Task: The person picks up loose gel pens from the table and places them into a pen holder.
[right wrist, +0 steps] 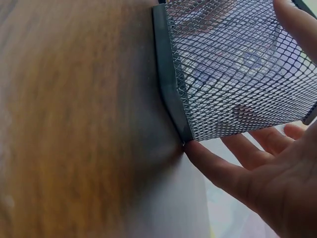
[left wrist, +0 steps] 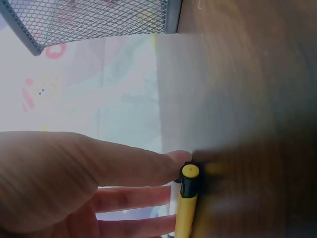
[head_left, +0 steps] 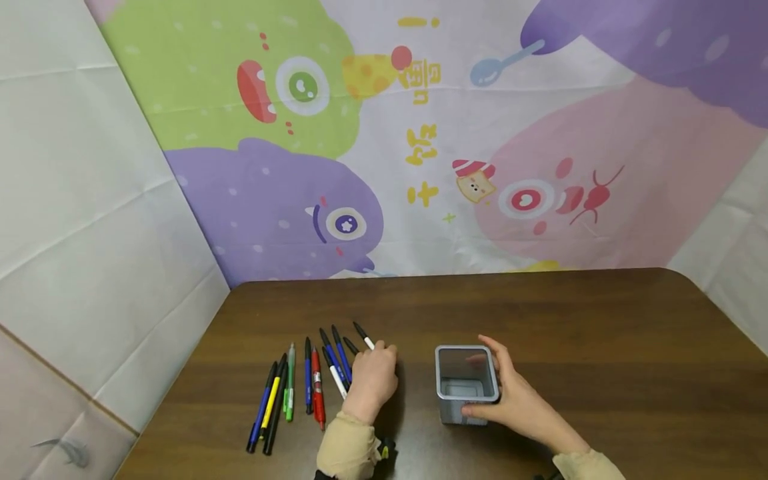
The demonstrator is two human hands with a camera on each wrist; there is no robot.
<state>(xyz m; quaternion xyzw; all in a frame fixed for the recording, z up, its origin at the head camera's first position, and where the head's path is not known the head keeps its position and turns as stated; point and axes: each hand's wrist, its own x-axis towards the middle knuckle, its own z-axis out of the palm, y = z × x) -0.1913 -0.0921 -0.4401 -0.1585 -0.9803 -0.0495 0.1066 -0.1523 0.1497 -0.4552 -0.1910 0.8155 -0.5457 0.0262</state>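
My left hand (head_left: 373,383) reaches down over the right end of a row of pens. Its thumb tip lies at the end of a yellow pen (left wrist: 186,215) in the left wrist view, with the fingers extended beyond, beside a whitish pen partly hidden behind the yellow one. In the head view a white pen (head_left: 364,335) with a black end pokes out past the knuckles. On the right, my right hand (head_left: 521,401) grips a grey mesh pen holder (head_left: 453,408) by its side, thumb at the front and fingers at the back. The holder stands upright.
Left of my left hand lie several loose pens, among them a red pen (head_left: 317,390), a green pen (head_left: 291,380) and a yellow pen (head_left: 271,400). The brown wooden table (head_left: 630,347) ends at a cartoon-printed cloth (head_left: 420,240) behind.
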